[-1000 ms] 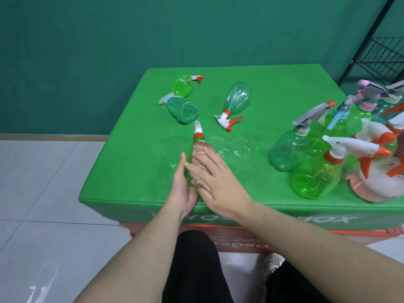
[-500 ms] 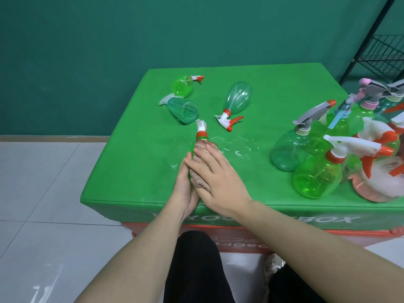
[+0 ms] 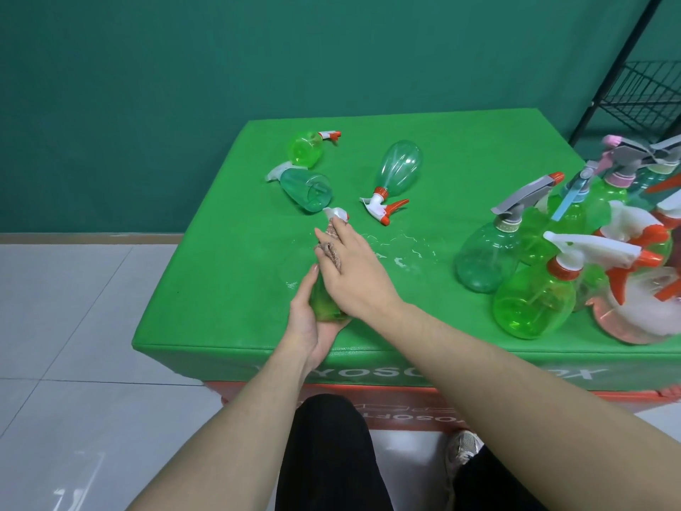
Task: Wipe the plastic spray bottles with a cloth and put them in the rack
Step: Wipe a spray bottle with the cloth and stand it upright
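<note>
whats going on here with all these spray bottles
A person is wiping a green spray bottle on the green table. The left hand grips the bottle's base while the right hand presses a brownish cloth along it, near the nozzle end. Three more bottles lie farther back, a cluster stands at the right, and the wire rack is behind it.

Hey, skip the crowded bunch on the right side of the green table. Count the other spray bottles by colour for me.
Bright green plastic spray bottles: 2, one lying at the far left, one gripped by the left hand at.
Teal plastic spray bottles: 2, both lying down, at and.
Total: 4
</note>
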`<control>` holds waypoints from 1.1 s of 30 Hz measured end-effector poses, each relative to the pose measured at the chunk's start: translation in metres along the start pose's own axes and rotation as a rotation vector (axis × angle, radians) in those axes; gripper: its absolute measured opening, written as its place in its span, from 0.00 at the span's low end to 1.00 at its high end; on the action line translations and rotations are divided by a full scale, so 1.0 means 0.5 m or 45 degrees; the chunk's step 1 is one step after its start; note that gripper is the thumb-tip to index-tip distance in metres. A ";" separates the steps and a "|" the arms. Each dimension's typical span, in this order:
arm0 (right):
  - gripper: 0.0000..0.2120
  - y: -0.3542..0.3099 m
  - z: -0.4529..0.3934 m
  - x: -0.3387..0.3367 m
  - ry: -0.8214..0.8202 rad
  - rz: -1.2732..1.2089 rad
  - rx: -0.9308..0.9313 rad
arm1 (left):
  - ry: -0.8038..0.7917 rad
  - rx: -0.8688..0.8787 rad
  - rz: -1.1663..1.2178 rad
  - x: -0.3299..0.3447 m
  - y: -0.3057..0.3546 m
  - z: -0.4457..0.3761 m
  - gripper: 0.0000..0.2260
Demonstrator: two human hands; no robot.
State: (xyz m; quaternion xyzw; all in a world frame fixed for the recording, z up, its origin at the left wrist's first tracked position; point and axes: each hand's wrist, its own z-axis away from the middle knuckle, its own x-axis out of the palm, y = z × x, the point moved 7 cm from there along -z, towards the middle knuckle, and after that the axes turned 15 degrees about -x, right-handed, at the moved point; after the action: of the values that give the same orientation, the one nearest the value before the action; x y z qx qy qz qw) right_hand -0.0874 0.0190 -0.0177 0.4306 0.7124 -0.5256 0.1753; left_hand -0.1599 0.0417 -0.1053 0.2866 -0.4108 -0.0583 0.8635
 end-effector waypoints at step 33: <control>0.23 -0.035 0.071 0.012 -0.018 0.280 -0.310 | -0.009 0.047 0.021 -0.005 -0.002 -0.004 0.20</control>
State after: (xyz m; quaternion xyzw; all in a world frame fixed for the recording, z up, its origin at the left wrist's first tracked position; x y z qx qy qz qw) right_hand -0.1120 -0.0118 -0.0250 0.4781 0.7181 -0.4160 0.2876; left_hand -0.1600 0.0427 -0.1083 0.2990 -0.4172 -0.0446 0.8571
